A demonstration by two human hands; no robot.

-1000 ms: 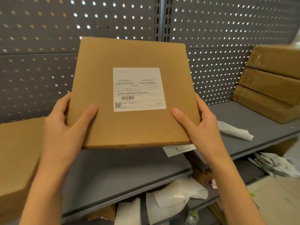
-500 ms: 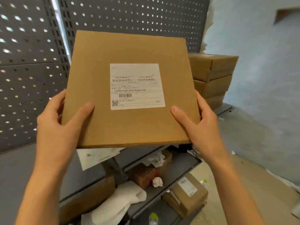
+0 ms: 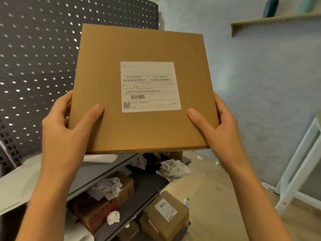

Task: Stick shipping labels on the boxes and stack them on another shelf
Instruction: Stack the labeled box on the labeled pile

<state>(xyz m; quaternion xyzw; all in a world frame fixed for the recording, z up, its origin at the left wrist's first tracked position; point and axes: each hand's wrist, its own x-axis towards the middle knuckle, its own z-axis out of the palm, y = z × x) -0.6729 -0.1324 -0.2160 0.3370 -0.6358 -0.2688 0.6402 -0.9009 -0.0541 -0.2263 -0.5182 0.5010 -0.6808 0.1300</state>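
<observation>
Both hands (image 3: 64, 129) around labelled box (image 3: 144, 133)

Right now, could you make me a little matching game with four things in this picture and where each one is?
Things:
1. flat cardboard box
2. shipping label
3. small labelled box
4. dark object

Places:
A. up on the wooden wall shelf
B. stuck on the flat box's top face
C. low down, near the floor, beside the grey shelves
D. held by the left hand and right hand

Pairs: 1-D, 2-B, 3-C, 4-A
</observation>
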